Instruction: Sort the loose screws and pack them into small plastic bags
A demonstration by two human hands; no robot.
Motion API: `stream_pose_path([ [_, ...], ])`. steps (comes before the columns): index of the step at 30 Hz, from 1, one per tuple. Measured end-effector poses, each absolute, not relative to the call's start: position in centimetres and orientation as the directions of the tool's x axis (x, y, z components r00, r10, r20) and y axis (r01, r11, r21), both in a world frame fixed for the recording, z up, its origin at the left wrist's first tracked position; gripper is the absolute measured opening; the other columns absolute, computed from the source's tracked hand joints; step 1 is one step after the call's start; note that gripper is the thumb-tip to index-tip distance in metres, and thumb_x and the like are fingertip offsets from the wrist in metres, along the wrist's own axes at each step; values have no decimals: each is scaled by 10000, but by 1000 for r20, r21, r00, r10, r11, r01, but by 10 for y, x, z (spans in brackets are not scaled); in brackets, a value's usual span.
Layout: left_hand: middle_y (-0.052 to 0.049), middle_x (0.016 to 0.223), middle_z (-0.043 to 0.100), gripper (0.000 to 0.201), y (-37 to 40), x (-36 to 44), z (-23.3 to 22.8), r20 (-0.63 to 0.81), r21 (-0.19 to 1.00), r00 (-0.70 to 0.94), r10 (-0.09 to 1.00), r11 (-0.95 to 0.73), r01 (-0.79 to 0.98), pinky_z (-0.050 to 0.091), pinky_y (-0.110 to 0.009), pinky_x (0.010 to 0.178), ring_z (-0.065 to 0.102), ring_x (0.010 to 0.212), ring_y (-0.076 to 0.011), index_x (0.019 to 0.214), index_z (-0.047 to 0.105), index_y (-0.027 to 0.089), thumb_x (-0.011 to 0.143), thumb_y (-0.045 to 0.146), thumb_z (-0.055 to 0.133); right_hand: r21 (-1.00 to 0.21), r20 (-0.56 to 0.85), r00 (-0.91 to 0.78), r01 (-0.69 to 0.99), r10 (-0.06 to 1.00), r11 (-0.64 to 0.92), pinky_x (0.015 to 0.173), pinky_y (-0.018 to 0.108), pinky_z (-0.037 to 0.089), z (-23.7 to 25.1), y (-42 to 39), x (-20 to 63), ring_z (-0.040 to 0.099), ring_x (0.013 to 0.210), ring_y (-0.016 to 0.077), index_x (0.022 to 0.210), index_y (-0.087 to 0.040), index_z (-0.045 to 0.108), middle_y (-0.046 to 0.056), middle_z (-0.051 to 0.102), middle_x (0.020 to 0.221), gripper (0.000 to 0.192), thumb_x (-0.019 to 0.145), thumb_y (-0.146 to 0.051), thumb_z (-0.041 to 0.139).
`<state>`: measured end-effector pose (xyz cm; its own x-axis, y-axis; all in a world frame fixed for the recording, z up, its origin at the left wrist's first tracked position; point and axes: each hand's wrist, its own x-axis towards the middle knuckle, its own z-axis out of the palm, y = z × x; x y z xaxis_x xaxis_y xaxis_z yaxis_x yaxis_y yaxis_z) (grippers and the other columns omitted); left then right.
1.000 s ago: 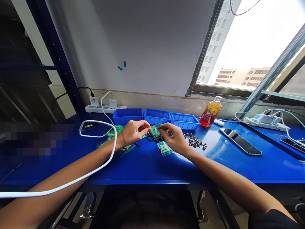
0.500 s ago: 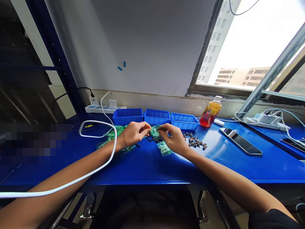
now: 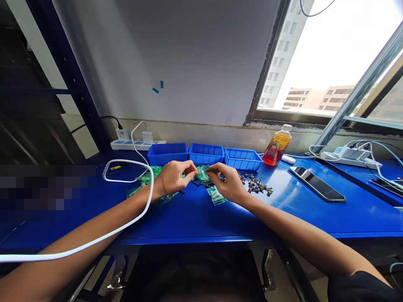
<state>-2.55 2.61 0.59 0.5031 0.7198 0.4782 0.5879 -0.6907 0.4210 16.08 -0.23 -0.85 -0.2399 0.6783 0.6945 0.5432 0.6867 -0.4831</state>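
Above the blue table, my right hand pinches a small green-tinted plastic bag with pale pieces inside. My left hand is closed in a pinch at the bag's left edge; what lies between those fingertips is too small to make out. Just under my right hand lies another bag holding pale green pieces. A pile of similar green bags is partly covered by my left hand and forearm. Loose metal screws are scattered right of my right hand, and a few dark screws lie between the hands.
Three blue bins, left, middle and right, line the wall. A drink bottle and a phone are on the right. A white cable loops across my left forearm. Power strips sit at the back.
The whole view has shifted slightly. Both hands keep nearly the same pose around the small bag, with little visible movement.
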Motion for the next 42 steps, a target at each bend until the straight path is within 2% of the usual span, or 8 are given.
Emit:
stream_pose_path([
  [3, -7, 635, 669, 187, 26, -26, 7, 461, 397, 498, 734, -673, 624, 414, -217, 545, 608, 585, -140, 710, 610, 179, 759, 317, 494, -476, 691, -249, 551, 679, 686, 575, 221, 453, -9, -3, 161, 569, 618, 111, 765, -183, 604, 12, 660, 709, 93, 791, -182, 515],
  [11, 2, 566, 625, 230, 19, -25, 12, 443, 216, 513, 735, -643, 735, 341, -227, 510, 535, 490, -136, 735, 621, 200, 807, 321, 440, -461, 689, -268, 554, 673, 693, 563, 216, 446, -9, -4, 159, 573, 627, 113, 765, -183, 599, 14, 653, 712, 93, 796, -176, 511],
  [15, -3, 551, 607, 254, 20, -24, 11, 403, 183, 535, 742, -639, 747, 326, -231, 512, 555, 529, -156, 735, 611, 212, 828, 323, 402, -437, 701, -281, 556, 655, 707, 573, 223, 450, -10, -4, 159, 571, 622, 115, 765, -184, 595, 14, 653, 713, 85, 797, -180, 516],
  [19, -12, 551, 593, 309, 24, -24, 8, 384, 192, 562, 732, -659, 727, 315, -234, 512, 542, 528, -155, 686, 575, 205, 855, 335, 351, -426, 707, -281, 564, 650, 707, 579, 226, 455, -10, -4, 160, 575, 626, 118, 770, -188, 592, 14, 652, 717, 88, 803, -181, 511],
  [22, -6, 548, 580, 314, 26, -24, 6, 377, 243, 586, 717, -687, 684, 326, -225, 523, 521, 507, -139, 688, 570, 199, 858, 336, 344, -413, 711, -292, 563, 640, 715, 592, 229, 462, -9, -4, 161, 585, 642, 122, 776, -186, 593, 20, 659, 735, 92, 805, -179, 506],
  [26, -4, 585, 599, 300, 27, -24, 5, 398, 316, 596, 698, -714, 625, 359, -219, 557, 542, 532, -135, 812, 610, 188, 854, 336, 353, -401, 717, -303, 558, 628, 727, 595, 229, 467, -9, -5, 160, 592, 643, 124, 785, -173, 599, 33, 662, 736, 105, 811, -181, 497],
  [30, -10, 630, 625, 318, 27, -24, 6, 408, 326, 571, 712, -698, 637, 367, -225, 555, 563, 560, -145, 919, 619, 181, 848, 358, 364, -389, 725, -311, 551, 615, 738, 602, 229, 470, -9, -4, 160, 593, 647, 124, 790, -180, 599, 30, 666, 747, 104, 809, -177, 497],
  [42, 1, 549, 575, 389, 23, -23, 9, 370, 328, 413, 832, -533, 780, 286, -237, 514, 488, 508, -136, 640, 559, 186, 813, 489, 388, -331, 748, -325, 573, 579, 750, 602, 224, 461, -11, -4, 161, 575, 642, 117, 795, -175, 581, 27, 643, 733, 91, 822, -175, 494],
])
